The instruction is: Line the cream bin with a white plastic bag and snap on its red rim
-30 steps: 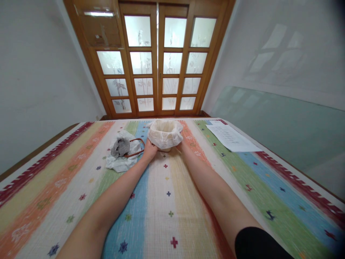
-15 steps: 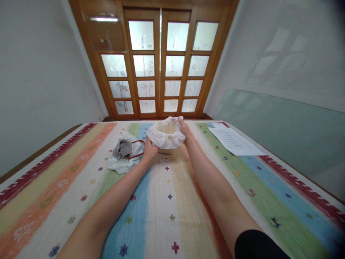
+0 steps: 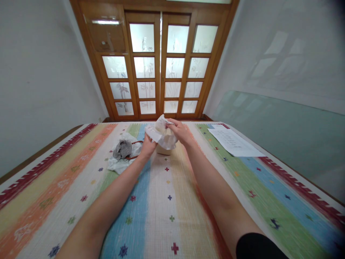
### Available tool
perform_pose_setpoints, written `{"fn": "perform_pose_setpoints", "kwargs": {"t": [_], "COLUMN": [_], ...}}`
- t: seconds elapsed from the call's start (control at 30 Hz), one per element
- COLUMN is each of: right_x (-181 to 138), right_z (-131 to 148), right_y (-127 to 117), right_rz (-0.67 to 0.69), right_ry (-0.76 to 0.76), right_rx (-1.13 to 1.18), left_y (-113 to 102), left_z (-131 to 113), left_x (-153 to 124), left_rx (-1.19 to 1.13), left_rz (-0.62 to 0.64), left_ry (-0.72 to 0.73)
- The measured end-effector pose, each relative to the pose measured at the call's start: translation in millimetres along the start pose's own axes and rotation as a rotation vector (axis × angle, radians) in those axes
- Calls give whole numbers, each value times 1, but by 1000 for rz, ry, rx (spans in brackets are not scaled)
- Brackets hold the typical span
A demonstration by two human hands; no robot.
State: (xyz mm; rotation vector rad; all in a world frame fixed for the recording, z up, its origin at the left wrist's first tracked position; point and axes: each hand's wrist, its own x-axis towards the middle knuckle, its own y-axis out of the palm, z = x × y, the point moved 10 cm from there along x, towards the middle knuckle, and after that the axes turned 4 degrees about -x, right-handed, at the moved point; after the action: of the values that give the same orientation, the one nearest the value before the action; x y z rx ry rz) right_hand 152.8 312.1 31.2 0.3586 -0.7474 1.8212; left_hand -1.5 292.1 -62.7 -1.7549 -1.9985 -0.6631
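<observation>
A thin white plastic bag liner (image 3: 163,135) covers a small pale bin (image 3: 164,150) far out on the striped cloth. My left hand (image 3: 148,145) grips the liner's near left edge. My right hand (image 3: 180,131) has closed on the far rim and holds it bunched above the bin. Both hands meet over the bin's mouth, and the liner hides most of the bin.
Left of the bin lies a crumpled grey cloth (image 3: 122,148) on a white plastic bag (image 3: 120,164), with a brown loop handle (image 3: 134,150) beside it. A printed paper sheet (image 3: 233,140) lies at the right. The striped tablecloth (image 3: 167,201) ends before wooden glazed doors (image 3: 160,68).
My right hand moved from the bin's right side to its far rim, then pulled the liner up and toward the left hand. The liner's open mouth has collapsed into a bunch.
</observation>
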Motion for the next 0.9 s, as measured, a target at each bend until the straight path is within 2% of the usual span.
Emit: {"fn": "perform_pose_setpoints", "kwargs": {"t": [0.17, 0.27, 0.43, 0.57, 0.63, 0.73, 0.83, 0.9], "right_x": [-14, -21, -20, -21, -20, -17, -15, -14], "right_z": [17, 19, 20, 22, 24, 23, 18, 19], "right_y": [44, 53, 48, 48, 47, 43, 44, 45], "right_rz": [368, 471, 436, 438, 398, 256, 139, 87], "right_ry": [21, 26, 33, 43, 36, 10, -21, -66], "right_rx": [-62, -91, 31, 114, 145, 203, 228, 199], "left_y": [-6, -9, -15, -6, -2, 1, 1, -1], "left_z": [-13, -18, -14, -9, -12, -18, -24, -26], "left_x": [5, 7, 10, 11, 11, 9, 8, 9], "left_rx": [-14, -13, -122, -214, -148, 109, 307, 336], "left_rz": [19, 25, -24, 96, 175, 234, 211, 173], "left_ry": [24, 45, -11, -83, -61, 28, 116, 137]}}
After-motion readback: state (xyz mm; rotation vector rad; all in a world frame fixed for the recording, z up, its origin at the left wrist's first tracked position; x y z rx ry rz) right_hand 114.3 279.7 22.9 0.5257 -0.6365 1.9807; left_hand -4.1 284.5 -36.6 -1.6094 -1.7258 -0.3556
